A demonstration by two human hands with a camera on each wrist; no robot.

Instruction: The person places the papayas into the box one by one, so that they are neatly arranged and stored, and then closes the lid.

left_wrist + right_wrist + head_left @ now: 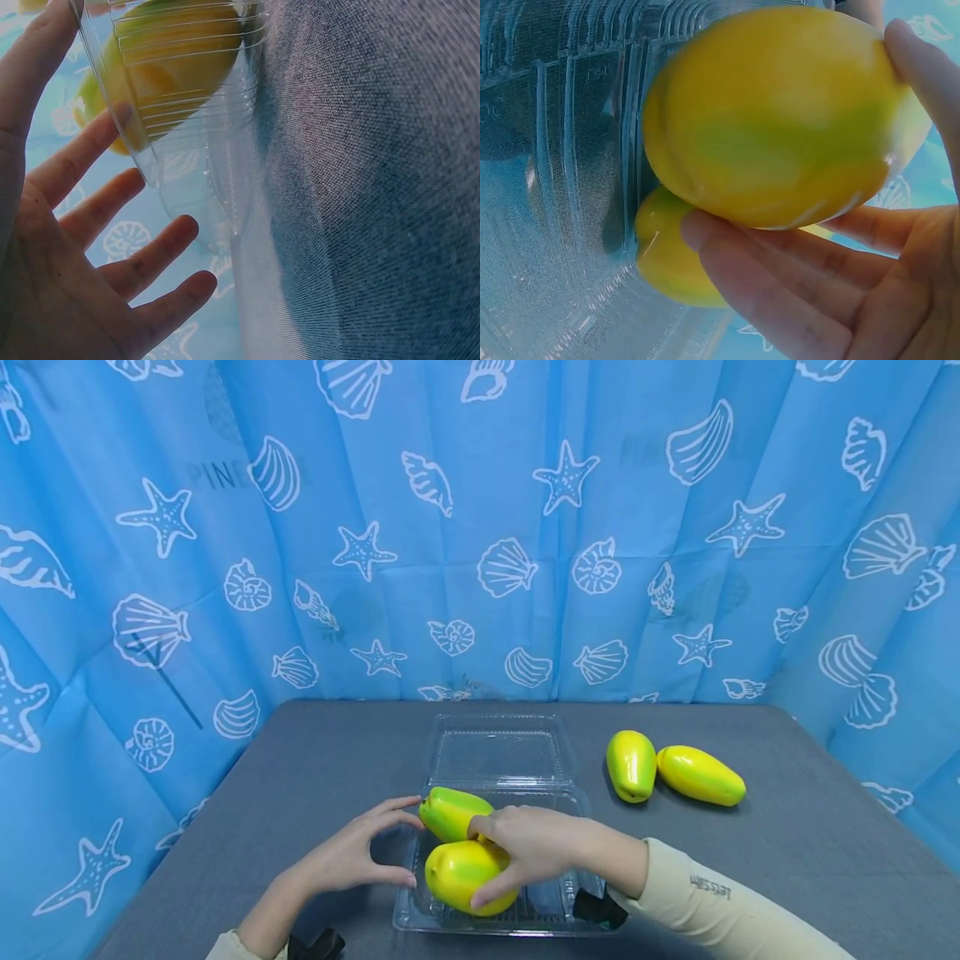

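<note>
The right hand [536,843] grips the near fruit [457,870], yellow with a green band, thumb on one side and fingers on the other, over the left part of the clear box [540,932]; whether it touches the floor of the box cannot be told. The left hand [348,852] holds nothing, its thumb and fingers spread wide by the box's left edge. Just behind the near fruit, a greener fruit [448,810] lies in the box, its tip right by the left fingertips. Beyond it the lid [495,758] lies open on the grey table [337,752]. To the right, an upright-pointing fruit [632,767] and a slanted fruit [701,775] lie end to side. Farthest back hangs a blue curtain [450,518] with white shells and starfish.
</note>
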